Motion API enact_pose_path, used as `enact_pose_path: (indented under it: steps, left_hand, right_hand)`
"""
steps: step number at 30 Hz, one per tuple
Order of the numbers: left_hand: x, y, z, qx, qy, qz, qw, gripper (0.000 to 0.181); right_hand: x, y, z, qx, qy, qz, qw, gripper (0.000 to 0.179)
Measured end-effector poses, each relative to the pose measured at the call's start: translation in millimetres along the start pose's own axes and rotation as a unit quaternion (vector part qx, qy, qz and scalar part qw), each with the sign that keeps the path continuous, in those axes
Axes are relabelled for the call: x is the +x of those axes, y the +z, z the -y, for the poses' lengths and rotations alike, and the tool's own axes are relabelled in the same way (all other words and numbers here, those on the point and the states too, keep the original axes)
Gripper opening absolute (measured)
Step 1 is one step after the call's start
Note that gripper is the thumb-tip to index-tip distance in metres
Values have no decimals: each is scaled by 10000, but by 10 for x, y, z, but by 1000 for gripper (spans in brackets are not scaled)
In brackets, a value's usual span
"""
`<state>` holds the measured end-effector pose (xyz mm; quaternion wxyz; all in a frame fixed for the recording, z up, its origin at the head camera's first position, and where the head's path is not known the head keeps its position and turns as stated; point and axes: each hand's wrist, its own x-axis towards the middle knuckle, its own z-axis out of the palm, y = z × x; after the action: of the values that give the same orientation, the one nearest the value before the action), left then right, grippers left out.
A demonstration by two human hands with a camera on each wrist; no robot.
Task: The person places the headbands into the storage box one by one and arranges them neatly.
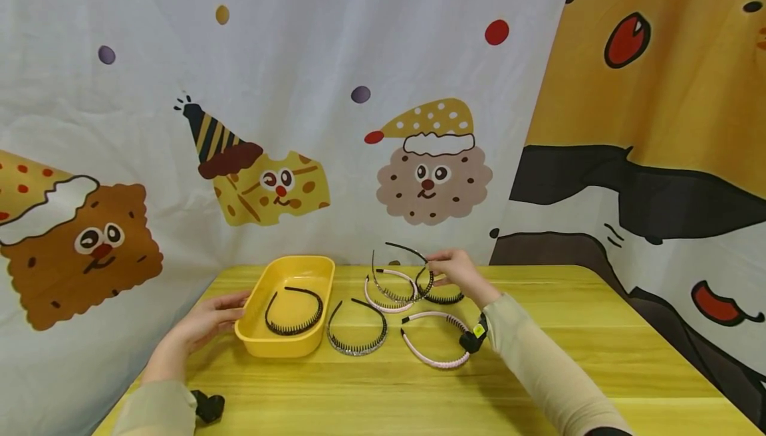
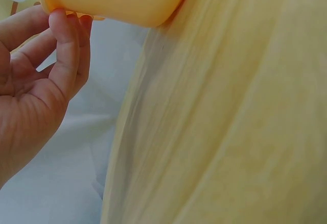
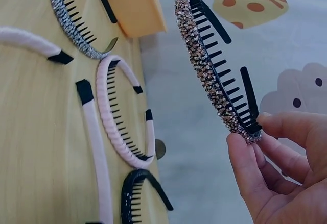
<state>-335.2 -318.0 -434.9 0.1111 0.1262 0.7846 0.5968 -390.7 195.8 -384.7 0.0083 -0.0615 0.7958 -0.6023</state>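
With thumb and fingers, my right hand (image 1: pixel 457 271) pinches one end of a hair hoop (image 3: pixel 207 68) with coarse sparkling stones and black comb teeth, holding it up above the back of the table. My left hand (image 1: pixel 206 320) grips the left rim of a yellow plastic basket (image 1: pixel 293 347), fingertips at its lip in the left wrist view. Inside that basket lies a black toothed hair hoop (image 1: pixel 317 316). To its right is a silver glitter hair hoop (image 1: pixel 357 351). Two pink hair hoops, one behind (image 1: pixel 377 304) and one in front (image 1: pixel 433 361), and another black one (image 1: pixel 445 300) lie farther right.
Everything stands on a yellow wood-grain table (image 1: pixel 335 403). Close behind its back edge hangs a white curtain (image 1: pixel 335 57) printed with cartoon snacks, also running down the left side. A wrist camera (image 1: pixel 473 339) on my right wrist overlaps the front pink hoop in the head view.
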Motion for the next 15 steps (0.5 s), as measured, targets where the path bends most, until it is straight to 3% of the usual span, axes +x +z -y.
enact_pose_path:
  steps: [15]
  left_hand:
    - [-10, 1, 0, -57, -32, -120, 9999, 63]
  right_hand:
    - [-2, 225, 196, 135, -154, 138, 9997, 32]
